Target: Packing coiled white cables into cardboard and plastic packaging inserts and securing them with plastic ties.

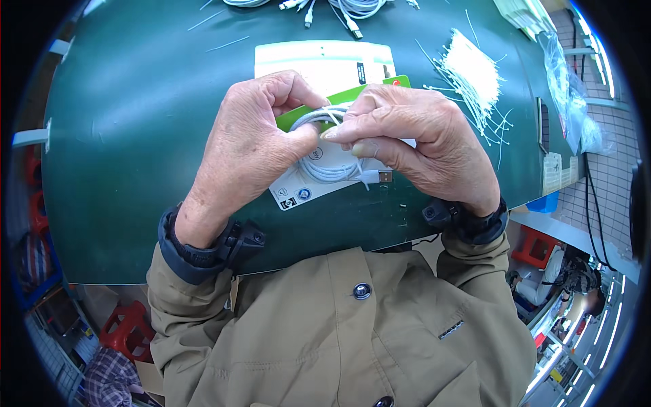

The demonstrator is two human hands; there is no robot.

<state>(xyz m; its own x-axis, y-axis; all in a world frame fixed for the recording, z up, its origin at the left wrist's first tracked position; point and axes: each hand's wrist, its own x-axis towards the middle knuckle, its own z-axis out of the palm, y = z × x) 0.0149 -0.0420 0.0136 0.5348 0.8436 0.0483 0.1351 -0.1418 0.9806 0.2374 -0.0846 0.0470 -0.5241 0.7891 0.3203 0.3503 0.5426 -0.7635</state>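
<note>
A coiled light-grey USB cable (330,175) lies against a white-and-green packaging card (289,197), its plug pointing right. My left hand (252,132) pinches the upper part of the coil between thumb and fingers, at the card's upper left. Around the top of the coil runs a thin white cable tie (332,117). From the right, my right hand (424,139) closes thumb and fingertips on this tie, close to my left thumb. Another white tie strip shows at the coil's lower right, by the plug. The fingers partly hide the card and the coil.
Just beyond my hands another white card (288,60) lies on the green table (135,169). A pile of loose white cable ties (472,74) is at right, more coiled cables (359,8) at the far edge. Stacked cards (522,15) and a clear plastic bag (566,95) sit far right.
</note>
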